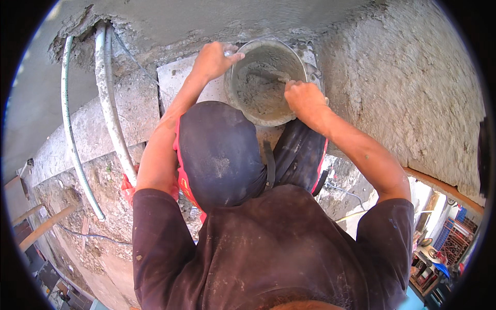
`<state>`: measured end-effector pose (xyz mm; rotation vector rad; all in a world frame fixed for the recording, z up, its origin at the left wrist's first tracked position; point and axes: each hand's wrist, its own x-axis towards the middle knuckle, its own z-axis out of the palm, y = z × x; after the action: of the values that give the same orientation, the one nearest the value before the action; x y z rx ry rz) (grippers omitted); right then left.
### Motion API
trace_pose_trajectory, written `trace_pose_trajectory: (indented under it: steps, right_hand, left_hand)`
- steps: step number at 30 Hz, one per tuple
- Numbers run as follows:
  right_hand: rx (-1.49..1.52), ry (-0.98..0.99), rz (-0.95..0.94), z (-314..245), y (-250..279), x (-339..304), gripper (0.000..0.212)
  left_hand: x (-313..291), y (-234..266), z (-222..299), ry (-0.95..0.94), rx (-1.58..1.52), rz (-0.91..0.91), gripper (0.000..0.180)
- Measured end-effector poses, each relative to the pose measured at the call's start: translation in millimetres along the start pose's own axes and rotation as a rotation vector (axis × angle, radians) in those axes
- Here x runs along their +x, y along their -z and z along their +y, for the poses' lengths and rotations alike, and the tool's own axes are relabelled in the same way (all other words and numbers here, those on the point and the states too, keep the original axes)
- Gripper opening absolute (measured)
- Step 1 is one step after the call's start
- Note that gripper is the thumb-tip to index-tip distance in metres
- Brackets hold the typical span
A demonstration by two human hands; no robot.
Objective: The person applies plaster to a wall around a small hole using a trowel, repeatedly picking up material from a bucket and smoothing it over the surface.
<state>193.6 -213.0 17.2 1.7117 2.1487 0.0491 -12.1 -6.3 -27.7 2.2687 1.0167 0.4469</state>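
Observation:
A grey bucket [238, 95] stands upright in front of my knees, with wet grey mortar [261, 93] inside. My left hand [214, 60] grips its left rim, the thumb reaching over the edge. At the right side of the bucket my right hand [305, 101] is closed round the handle of a trowel [280, 77]. The trowel is smeared with mortar and its blade is partly lost in the mix. A thin wire handle [267, 36] rests along the bucket's far rim. My knees in dark trousers [219, 150] are bent close to the bucket.
A rough mortar-coated wall [408, 88] rises on the right. On the left, pale conduits [107, 101] come out of a broken hole and hang down. Pale slabs [175, 77] lie under the bucket. Far below at the right is a cluttered area with racks [457, 232].

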Motion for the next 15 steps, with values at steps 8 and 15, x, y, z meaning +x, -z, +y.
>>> trace_pose_trajectory:
  steps: [8,15]
  right_hand:
    - [0.169,-0.142,-0.25,8,62,-3,0.015]
    - [0.442,-0.133,-0.407,-11,42,-6,0.02]
  left_hand:
    - [-21,-21,-14,0.078,-0.126,-0.008,0.061]
    - [-27,-27,-4,0.025,-0.148,0.058,0.057]
